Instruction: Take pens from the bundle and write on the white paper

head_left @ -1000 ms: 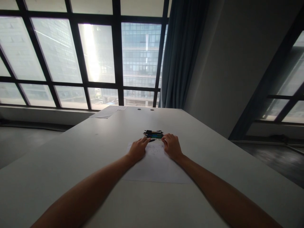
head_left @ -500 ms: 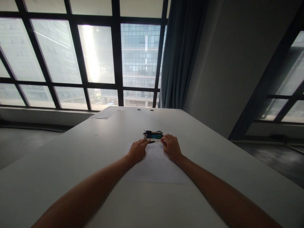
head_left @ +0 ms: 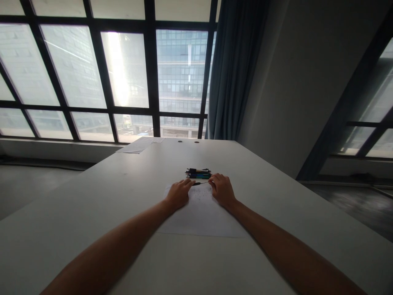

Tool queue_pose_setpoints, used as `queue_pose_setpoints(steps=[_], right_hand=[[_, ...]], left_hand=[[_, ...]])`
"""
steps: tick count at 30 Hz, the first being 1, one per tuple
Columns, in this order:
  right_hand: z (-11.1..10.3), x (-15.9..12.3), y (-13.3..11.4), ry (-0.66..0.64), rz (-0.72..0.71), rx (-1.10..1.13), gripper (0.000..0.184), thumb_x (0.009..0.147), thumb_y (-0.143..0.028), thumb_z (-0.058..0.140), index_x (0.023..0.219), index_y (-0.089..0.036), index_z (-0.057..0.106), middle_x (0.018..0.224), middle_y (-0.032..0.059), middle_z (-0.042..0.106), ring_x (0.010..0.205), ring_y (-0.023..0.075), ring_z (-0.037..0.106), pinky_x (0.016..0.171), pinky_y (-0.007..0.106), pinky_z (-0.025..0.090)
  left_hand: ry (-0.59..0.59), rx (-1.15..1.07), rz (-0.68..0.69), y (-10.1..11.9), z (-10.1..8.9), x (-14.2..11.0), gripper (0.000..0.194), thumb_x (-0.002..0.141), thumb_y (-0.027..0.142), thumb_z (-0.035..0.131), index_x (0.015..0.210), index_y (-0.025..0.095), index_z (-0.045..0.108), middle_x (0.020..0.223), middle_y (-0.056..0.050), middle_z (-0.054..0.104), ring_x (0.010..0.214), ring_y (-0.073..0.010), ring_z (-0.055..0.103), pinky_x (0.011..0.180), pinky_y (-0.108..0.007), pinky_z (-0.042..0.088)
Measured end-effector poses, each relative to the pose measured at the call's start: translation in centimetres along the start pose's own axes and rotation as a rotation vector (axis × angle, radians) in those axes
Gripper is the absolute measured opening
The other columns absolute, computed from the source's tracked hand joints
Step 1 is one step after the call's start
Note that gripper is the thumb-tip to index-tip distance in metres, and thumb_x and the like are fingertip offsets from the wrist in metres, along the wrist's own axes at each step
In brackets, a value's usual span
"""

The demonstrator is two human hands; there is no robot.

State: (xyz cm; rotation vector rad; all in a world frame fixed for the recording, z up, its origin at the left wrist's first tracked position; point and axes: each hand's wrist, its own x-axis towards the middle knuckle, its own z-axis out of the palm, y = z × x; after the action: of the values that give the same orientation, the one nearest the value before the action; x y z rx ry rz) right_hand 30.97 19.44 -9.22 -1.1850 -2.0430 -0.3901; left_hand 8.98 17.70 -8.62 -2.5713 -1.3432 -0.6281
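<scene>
Both my arms reach far across a long white table (head_left: 92, 196). My left hand (head_left: 178, 193) and my right hand (head_left: 221, 189) rest on the far end of a white sheet of paper (head_left: 201, 215). Their fingers are curled, and the fingertips of both pinch the two ends of one thin dark pen (head_left: 201, 183) that lies crosswise between them. Just beyond it lies a small pile of pens (head_left: 198, 173), black and teal, side by side on the table.
More papers (head_left: 139, 144) lie at the table's far left corner, near two round cable holes (head_left: 188, 141). Behind stand a big dark-framed window (head_left: 123, 69), a blue curtain (head_left: 233, 69) and a grey wall to the right.
Almost nothing differs. Both hands stay at the far end of the paper, and the thin pen between the fingertips shows a little more plainly.
</scene>
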Motion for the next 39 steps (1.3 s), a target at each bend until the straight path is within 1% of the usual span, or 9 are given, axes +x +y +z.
queue_pose_setpoints(steps=[9,15,18,21,25,30,33,35,39], right_hand=[[-0.2,0.0,-0.4,-0.033,-0.011,0.001,0.016,0.089,-0.009,0.049,0.084,-0.018,0.061,0.093,0.0061,0.065,0.095,0.0198,0.055,0.081,0.032,0.034],[-0.4,0.1,-0.6,-0.036,-0.048,-0.023,0.015,0.089,-0.010,0.051,0.084,-0.018,0.063,0.093,0.0062,0.065,0.090,0.0192,0.056,0.080,0.032,0.034],[-0.4,0.1,-0.7,-0.043,-0.078,-0.036,0.014,0.089,-0.010,0.052,0.085,-0.018,0.064,0.094,0.0071,0.066,0.091,0.0203,0.056,0.081,0.034,0.034],[-0.3,0.1,-0.9,-0.045,-0.107,-0.017,0.014,0.088,-0.010,0.052,0.086,-0.018,0.064,0.096,0.0076,0.066,0.092,0.0208,0.056,0.082,0.034,0.034],[-0.2,0.0,-1.1,-0.027,-0.099,0.015,0.014,0.088,-0.010,0.052,0.085,-0.018,0.062,0.094,0.0075,0.065,0.091,0.0209,0.056,0.082,0.035,0.035],[-0.1,-0.1,-1.3,-0.035,-0.128,0.082,0.013,0.090,-0.012,0.050,0.086,-0.018,0.061,0.095,0.0069,0.065,0.090,0.0200,0.057,0.081,0.034,0.037],[0.0,-0.2,-1.2,-0.020,-0.114,0.128,0.011,0.091,-0.018,0.051,0.092,-0.018,0.062,0.098,0.0076,0.065,0.094,0.0209,0.057,0.082,0.035,0.038],[0.0,-0.3,-1.1,-0.008,-0.092,0.136,0.011,0.089,-0.020,0.055,0.097,-0.018,0.061,0.100,0.0083,0.064,0.098,0.0225,0.057,0.084,0.036,0.038],[0.0,-0.3,-1.1,-0.012,-0.056,0.129,0.008,0.085,-0.015,0.055,0.091,-0.018,0.060,0.097,0.0076,0.064,0.097,0.0229,0.058,0.085,0.037,0.038]], left_hand=[[-0.037,0.001,-0.016,0.2,-0.1,0.0,0.063,0.075,0.000,0.048,0.133,0.024,0.051,0.122,-0.006,0.062,0.105,-0.0195,0.061,0.089,-0.032,0.053],[-0.048,0.002,0.006,0.2,-0.2,0.1,0.063,0.074,0.001,0.048,0.134,0.022,0.051,0.123,-0.007,0.062,0.106,-0.0207,0.061,0.090,-0.034,0.053],[-0.044,-0.008,0.026,0.2,-0.2,0.1,0.062,0.075,0.001,0.048,0.134,0.022,0.051,0.123,-0.007,0.062,0.107,-0.0208,0.060,0.091,-0.035,0.052],[-0.040,-0.019,0.043,0.2,-0.2,0.1,0.063,0.075,0.000,0.047,0.133,0.022,0.051,0.122,-0.007,0.062,0.107,-0.0208,0.060,0.092,-0.035,0.052],[-0.046,-0.034,0.065,0.1,-0.3,0.1,0.064,0.073,-0.001,0.047,0.133,0.022,0.051,0.122,-0.007,0.062,0.108,-0.0208,0.060,0.093,-0.035,0.052],[-0.033,-0.049,0.085,0.2,-0.3,0.1,0.064,0.073,-0.001,0.046,0.133,0.022,0.051,0.121,-0.007,0.062,0.108,-0.0205,0.060,0.094,-0.035,0.052],[-0.024,-0.053,0.081,0.3,-0.2,0.1,0.064,0.074,-0.001,0.046,0.133,0.024,0.051,0.122,-0.007,0.062,0.108,-0.0201,0.060,0.094,-0.035,0.052],[-0.019,-0.052,0.074,0.2,-0.1,0.1,0.063,0.075,-0.001,0.046,0.134,0.023,0.050,0.122,-0.008,0.061,0.108,-0.0204,0.060,0.093,-0.036,0.052],[-0.021,-0.053,0.068,0.2,0.0,0.1,0.063,0.075,-0.001,0.046,0.133,0.022,0.050,0.123,-0.008,0.061,0.109,-0.0212,0.059,0.094,-0.037,0.052]])
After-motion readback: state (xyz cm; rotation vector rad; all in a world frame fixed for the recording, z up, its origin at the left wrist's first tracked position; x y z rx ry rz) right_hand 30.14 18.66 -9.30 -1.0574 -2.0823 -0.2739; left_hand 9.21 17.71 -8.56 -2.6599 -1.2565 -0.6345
